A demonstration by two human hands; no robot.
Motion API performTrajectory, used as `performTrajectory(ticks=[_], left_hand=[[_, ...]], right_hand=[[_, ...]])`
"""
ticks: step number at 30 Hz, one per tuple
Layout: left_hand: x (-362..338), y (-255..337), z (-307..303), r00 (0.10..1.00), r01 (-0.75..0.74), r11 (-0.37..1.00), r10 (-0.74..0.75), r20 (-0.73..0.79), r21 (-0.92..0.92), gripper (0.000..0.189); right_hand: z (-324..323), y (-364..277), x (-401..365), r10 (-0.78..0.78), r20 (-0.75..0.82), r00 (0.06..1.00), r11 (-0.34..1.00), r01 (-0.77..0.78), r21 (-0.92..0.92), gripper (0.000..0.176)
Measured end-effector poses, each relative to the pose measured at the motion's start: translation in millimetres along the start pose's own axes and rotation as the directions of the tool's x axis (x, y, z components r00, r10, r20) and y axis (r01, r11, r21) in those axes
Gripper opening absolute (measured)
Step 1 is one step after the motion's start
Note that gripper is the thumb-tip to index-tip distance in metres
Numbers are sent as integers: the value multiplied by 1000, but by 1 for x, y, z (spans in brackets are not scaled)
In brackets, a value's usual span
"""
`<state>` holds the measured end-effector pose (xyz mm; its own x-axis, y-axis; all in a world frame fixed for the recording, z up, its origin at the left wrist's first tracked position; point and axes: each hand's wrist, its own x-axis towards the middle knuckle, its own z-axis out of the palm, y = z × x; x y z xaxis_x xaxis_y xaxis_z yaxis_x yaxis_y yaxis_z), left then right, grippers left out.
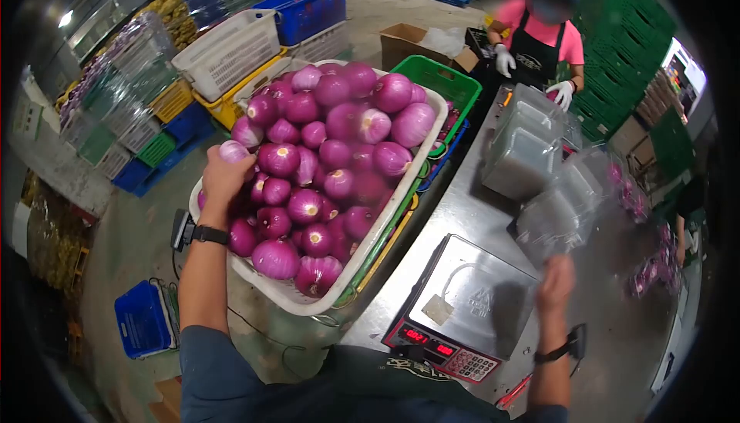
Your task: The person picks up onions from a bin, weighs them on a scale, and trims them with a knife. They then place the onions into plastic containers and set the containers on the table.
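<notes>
My left hand (225,178) is at the left edge of a white crate (308,305) heaped with peeled red onions (304,205). Its fingers close around one red onion (233,151). On the right, my right hand (556,283) is smeared by motion, its fingers closed at the lower edge of a clear plastic tray (556,211). That tray is blurred too and appears to have nothing in it. Just left of this hand, a digital scale (474,292) with a lit red display sits on the metal table, a small tag lying on its plate.
Stacked clear trays (524,145) stand on the metal table (451,211). Across it, a co-worker (543,37) in white gloves handles an onion. A green crate (439,76) lies behind the onions. Blue crate (144,319) and cables are on the floor; bagged onions (655,265) lie right.
</notes>
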<state>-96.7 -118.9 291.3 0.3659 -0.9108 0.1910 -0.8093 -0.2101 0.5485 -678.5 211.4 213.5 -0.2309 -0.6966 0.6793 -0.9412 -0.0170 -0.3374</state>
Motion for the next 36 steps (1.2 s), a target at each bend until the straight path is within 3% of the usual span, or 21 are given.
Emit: performTrajectory(ticks=[2, 4, 5, 7, 8, 11, 14, 16, 18, 20, 22, 23, 25, 26, 27, 28, 29, 30, 32, 34, 36], left_hand=[[2, -14, 3, 996, -79, 986, 74, -39, -145, 84], [2, -28, 5, 961, -269, 883, 219, -167, -385, 67], [-3, -26, 2, 961, -272, 880, 225, -163, -389, 67], [-24, -8, -14, 953, -97, 383, 303, 26, -918, 59], [-49, 9, -28, 920, 81, 173, 366, 141, -982, 61], [-89, 18, -29, 734, 478, -38, 566, 375, -877, 76], [-146, 49, -30, 648, 595, -114, 654, 390, -796, 78], [-177, 62, -19, 604, 614, -95, 696, 389, -784, 86], [-211, 71, -11, 532, 673, -31, 715, 454, -739, 84], [-247, 79, -9, 496, 611, 134, 703, 510, -780, 84], [-282, 79, 3, 387, 597, 291, 712, 586, -748, 80], [-293, 76, 16, 400, 218, 370, 810, 428, -903, 76], [-308, 79, 4, 328, 385, 384, 793, 514, -839, 79], [-304, 79, -8, 335, 386, 385, 788, 516, -838, 79], [-294, 78, -22, 259, 361, 509, 750, 608, -781, 82], [-282, 73, -32, 184, 327, 623, 696, 694, -711, 86], [-269, 63, -33, 317, 58, 615, 736, 599, -786, 76], [-248, 61, -54, 391, -9, 653, 699, 599, -757, 55], [-207, 38, -63, 644, 19, 622, 591, 485, -783, 31], [-159, 11, -63, 837, -80, 592, 476, 269, -802, 19], [-119, -14, -67, 910, -157, 660, 385, 151, -735, 19]], right_hand=[[6, -50, -57, -27, 199, 980, 998, 15, 62, 6], [0, -92, -85, -47, 470, 882, 998, 27, 49, 9], [-6, -113, -87, -56, 565, 823, 995, 2, 95, 12], [-11, -127, -93, -37, 598, 801, 992, -43, 119, 14], [-12, -134, -94, -30, 631, 775, 986, -82, 148, 18], [-15, -164, -71, 63, 524, 850, 949, -213, 232, 26], [-16, -196, -33, 92, 504, 859, 890, -299, 345, 42], [-11, -216, -19, 42, 408, 912, 868, -236, 438, 65], [-15, -244, 1, -1, 343, 939, 858, -175, 483, 73], [-11, -261, 7, -84, 284, 955, 825, -93, 557, 81], [-5, -271, 6, -113, 257, 960, 836, -48, 546, 93], [-3, -270, 5, -128, 259, 957, 829, -40, 558, 93], [0, -248, -5, -184, 367, 912, 850, -40, 526, 98], [5, -228, -24, -23, 502, 864, 741, -323, 589, 99], [3, -220, -31, -27, 508, 861, 739, -325, 590, 99], [1, -215, -36, 168, 532, 830, 613, -511, 603, 96], [-1, -208, -40, 351, 560, 751, 445, -660, 605, 94], [-1, -195, -45, 348, 564, 749, 445, -661, 604, 94], [1, -164, -61, 531, 500, 685, 444, -726, 525, 92], [4, -139, -80, 535, 472, 701, 516, -713, 474, 93], [3, -137, -81, 548, 447, 707, 592, -705, 391, 94]])
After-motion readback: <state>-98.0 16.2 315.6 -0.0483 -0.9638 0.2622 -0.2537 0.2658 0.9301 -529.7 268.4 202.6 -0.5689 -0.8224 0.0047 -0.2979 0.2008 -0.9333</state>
